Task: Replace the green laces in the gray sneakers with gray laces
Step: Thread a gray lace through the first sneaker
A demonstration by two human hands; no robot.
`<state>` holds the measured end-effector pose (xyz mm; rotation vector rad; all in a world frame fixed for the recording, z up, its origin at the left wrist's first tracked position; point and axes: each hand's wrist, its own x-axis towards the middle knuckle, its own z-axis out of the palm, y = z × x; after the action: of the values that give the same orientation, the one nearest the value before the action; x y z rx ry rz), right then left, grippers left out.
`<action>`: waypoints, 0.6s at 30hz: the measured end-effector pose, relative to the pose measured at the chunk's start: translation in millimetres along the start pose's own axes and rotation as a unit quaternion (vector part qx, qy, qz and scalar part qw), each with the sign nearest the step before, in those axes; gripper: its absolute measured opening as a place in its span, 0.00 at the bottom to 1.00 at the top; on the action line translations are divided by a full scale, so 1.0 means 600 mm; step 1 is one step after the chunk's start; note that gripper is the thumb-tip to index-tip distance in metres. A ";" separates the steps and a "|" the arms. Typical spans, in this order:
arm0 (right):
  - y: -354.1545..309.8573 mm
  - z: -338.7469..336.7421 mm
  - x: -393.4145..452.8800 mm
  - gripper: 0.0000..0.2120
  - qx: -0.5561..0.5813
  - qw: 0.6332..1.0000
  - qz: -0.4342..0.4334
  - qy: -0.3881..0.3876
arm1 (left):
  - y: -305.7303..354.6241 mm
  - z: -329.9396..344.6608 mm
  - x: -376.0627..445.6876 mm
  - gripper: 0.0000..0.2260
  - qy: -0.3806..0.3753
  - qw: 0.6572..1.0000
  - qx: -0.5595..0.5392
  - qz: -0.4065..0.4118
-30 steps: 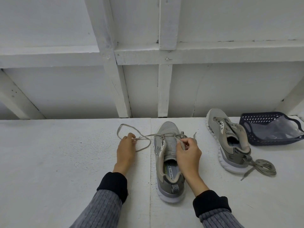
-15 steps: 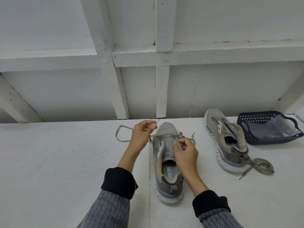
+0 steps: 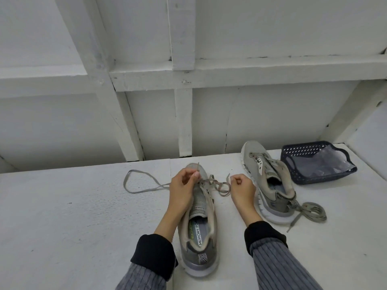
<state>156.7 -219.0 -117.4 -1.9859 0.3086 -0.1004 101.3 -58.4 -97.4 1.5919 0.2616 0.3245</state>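
Hands [image 3: 181, 186] [image 3: 243, 188] curled, pinching gray lace [image 3: 217, 185] over sneaker [image 3: 199, 222].

You've got a dark blue perforated plastic basket [image 3: 297, 152] far right on the white textured tabletop [image 3: 73, 216], w/ a clear crumpled plastic bag [image 3: 326, 162] inside, spilling over its right rim. Behind the top: white painted wall [image 3: 261, 28] w/ wooden battens [image 3: 182, 49], vertical, horizontal and diagonal. A seam splits the top mid-way.

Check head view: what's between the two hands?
Head view: between the left hand and right hand a gray lace crosses in loose loops over the near sneaker; nothing else.
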 end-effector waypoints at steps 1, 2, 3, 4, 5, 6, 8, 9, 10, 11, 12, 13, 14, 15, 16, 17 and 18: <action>0.000 0.004 0.011 0.07 -0.018 1.000 0.000 -0.003 | -0.004 0.002 0.000 0.03 -0.005 1.000 0.001 -0.002; 0.000 0.008 0.020 0.07 -0.030 1.000 0.000 -0.010 | -0.008 0.004 0.001 0.04 -0.010 1.000 0.004 -0.003; -0.002 0.012 0.026 0.08 -0.043 0.999 0.003 -0.018 | -0.012 0.005 0.003 0.04 -0.013 1.000 0.009 -0.006; -0.003 0.016 0.029 0.10 -0.064 0.998 0.008 -0.025 | -0.015 0.007 0.004 0.04 -0.015 1.000 0.011 -0.010; -0.003 0.019 0.033 0.10 -0.089 0.995 0.010 -0.035 | -0.018 0.007 0.005 0.03 -0.016 1.000 0.012 -0.014; -0.001 0.021 0.038 0.08 -0.115 0.992 0.012 -0.045 | -0.019 0.007 0.005 0.03 -0.015 1.000 0.011 -0.017; 0.000 0.021 0.046 0.06 -0.129 0.989 0.014 -0.063 | -0.020 0.007 0.004 0.04 -0.012 1.000 0.004 -0.020; -0.001 0.019 0.049 0.07 -0.108 0.992 0.019 -0.068 | -0.021 0.006 0.003 0.04 -0.011 1.000 -0.001 -0.021; -0.006 0.015 0.050 0.07 -0.066 0.995 0.026 -0.070 | -0.020 0.007 0.002 0.04 -0.010 1.000 -0.005 -0.021; -0.014 0.009 0.050 0.06 -0.014 0.997 0.031 -0.069 | -0.018 0.007 0.002 0.04 -0.009 1.000 -0.009 -0.020; -0.025 0.002 0.049 0.05 0.043 0.996 0.032 -0.068 | -0.015 0.007 0.002 0.04 -0.007 1.000 -0.015 -0.018; -0.040 -0.006 0.045 0.04 0.104 0.991 0.036 -0.074 | -0.013 0.007 0.002 0.04 -0.005 1.000 -0.024 -0.016; -0.058 -0.013 0.039 0.03 0.170 0.980 0.042 -0.090 | -0.010 0.006 0.003 0.04 0.001 0.999 -0.033 -0.013; -0.075 -0.020 0.032 0.03 0.232 0.965 0.046 -0.114 | -0.008 0.005 0.004 0.04 0.009 0.999 -0.043 -0.012; -0.090 -0.024 0.024 0.03 0.282 0.948 0.045 -0.138 | -0.004 0.003 0.004 0.04 0.016 0.998 -0.057 -0.015; -0.099 -0.027 0.016 0.04 0.315 0.934 0.041 -0.162 | 0.001 0.002 0.004 0.04 0.020 0.997 -0.074 -0.017; -0.108 -0.028 0.007 0.05 0.333 0.924 0.036 -0.184 | 0.006 0.001 0.003 0.03 0.021 0.996 -0.088 -0.015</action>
<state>168.3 -209.2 -52.3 -1.2786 0.0799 0.1948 103.0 -58.2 -93.6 1.4081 0.2807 0.3480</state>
